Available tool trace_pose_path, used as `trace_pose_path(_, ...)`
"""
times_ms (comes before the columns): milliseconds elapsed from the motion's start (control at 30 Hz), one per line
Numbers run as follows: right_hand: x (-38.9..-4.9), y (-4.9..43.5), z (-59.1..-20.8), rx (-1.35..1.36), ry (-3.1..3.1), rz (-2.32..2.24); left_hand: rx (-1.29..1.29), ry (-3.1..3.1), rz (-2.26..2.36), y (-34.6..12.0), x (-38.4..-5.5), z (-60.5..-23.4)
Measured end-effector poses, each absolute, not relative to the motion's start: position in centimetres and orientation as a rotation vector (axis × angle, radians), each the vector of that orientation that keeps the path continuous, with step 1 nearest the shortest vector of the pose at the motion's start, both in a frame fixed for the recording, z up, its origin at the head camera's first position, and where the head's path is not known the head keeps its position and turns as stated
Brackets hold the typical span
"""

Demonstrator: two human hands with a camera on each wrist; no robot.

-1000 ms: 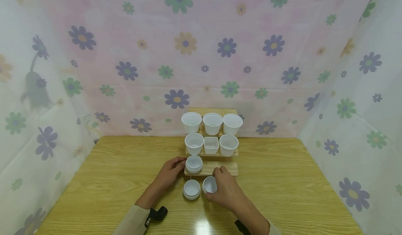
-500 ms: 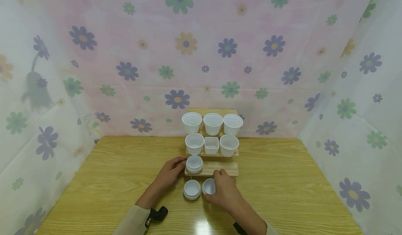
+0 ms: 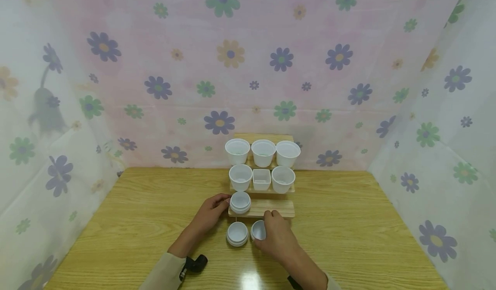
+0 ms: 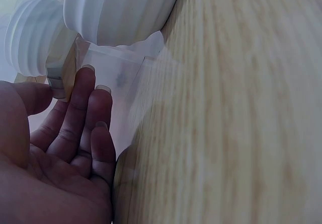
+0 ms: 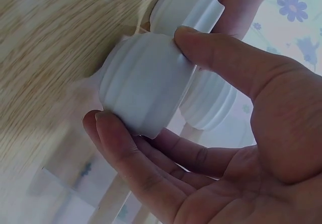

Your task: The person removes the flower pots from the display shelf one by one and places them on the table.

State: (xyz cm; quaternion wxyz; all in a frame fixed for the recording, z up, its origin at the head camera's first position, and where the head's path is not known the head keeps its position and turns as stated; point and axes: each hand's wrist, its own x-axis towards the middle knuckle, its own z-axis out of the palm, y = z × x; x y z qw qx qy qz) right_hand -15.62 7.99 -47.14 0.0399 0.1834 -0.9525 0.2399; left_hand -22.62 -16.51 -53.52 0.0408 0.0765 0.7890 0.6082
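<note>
My right hand [image 3: 280,238] grips a small white ribbed pot [image 3: 258,230], its thumb on the rim and its fingers along the far side in the right wrist view. The pot is low over the tabletop. A matching white pot [image 3: 237,233] stands just left of it. My left hand [image 3: 209,213] pinches the left end of the wooden stand [image 3: 273,208] at its lowest step, thumb against the wood end [image 4: 61,73] in the left wrist view. Another ribbed pot [image 3: 240,202] sits on that step, right beside the left fingertips.
On the middle step stand two round cups and a square clear one [image 3: 261,179]. Three white cups, including the middle cup [image 3: 263,153], line the top step. Flowered cloth [image 3: 174,105] hangs behind and at both sides of the wooden table [image 3: 162,191].
The right hand and its pot have come down slightly toward the near side of the table. The left hand has stayed at the stand's end.
</note>
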Motion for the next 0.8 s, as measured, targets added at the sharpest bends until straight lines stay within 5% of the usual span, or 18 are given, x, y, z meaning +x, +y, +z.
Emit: trace_pose_path(800, -15.2, 8.14, -46.45, 0.569, -2.882, 0.686, 0.216, 2.427, 1.862, -16.47, -22.36, -53.42)
